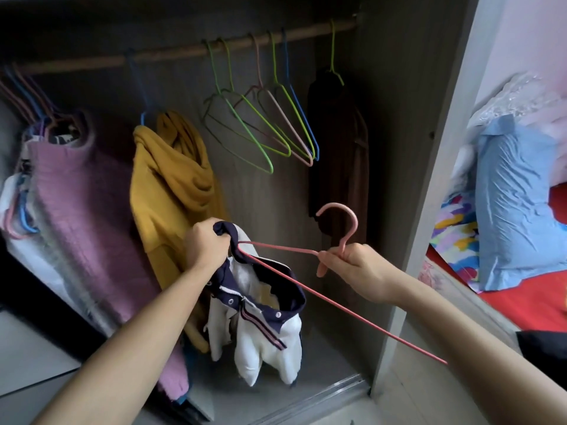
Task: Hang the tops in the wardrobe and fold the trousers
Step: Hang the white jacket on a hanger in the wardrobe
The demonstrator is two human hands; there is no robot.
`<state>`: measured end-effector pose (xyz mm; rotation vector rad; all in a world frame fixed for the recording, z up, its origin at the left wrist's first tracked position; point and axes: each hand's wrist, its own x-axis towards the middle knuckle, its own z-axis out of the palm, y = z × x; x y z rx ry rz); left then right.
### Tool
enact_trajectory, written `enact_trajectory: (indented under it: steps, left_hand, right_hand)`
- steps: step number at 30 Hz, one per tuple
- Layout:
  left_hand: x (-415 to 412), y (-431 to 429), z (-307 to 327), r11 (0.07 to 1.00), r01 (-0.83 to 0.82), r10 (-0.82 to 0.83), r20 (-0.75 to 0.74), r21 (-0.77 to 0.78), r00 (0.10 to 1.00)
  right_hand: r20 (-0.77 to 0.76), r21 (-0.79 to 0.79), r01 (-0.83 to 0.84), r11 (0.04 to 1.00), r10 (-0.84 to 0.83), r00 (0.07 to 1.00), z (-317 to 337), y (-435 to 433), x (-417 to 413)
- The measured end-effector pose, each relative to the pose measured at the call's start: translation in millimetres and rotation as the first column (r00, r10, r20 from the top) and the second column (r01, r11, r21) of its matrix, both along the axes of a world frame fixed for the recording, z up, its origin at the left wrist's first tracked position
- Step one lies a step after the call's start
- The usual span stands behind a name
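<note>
While the left grip [207, 245] is closed on the navy collar of the top [264, 342], soft white cloth that hangs limp below it, the right grip [359, 271] pinches the hanger [356, 223] just under its hook. This thin pink wire runs from far left to near right. Its left corner is at the collar, just beside the left grip, so I judge it must go in there. The rail [214, 50] is far above.
</note>
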<state>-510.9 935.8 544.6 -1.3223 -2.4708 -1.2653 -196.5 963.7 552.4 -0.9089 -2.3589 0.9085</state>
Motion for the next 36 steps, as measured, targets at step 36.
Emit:
enact_trajectory:
  steps: [36]
  left_hand:
    - [63, -12, 69, 0.771, 0.628, -0.602, -0.196, 0.11, 0.774]
  right_hand:
    - [-0.299, -0.206, 0.313, 0.927, -0.364, 0.882, -24, 27, -76]
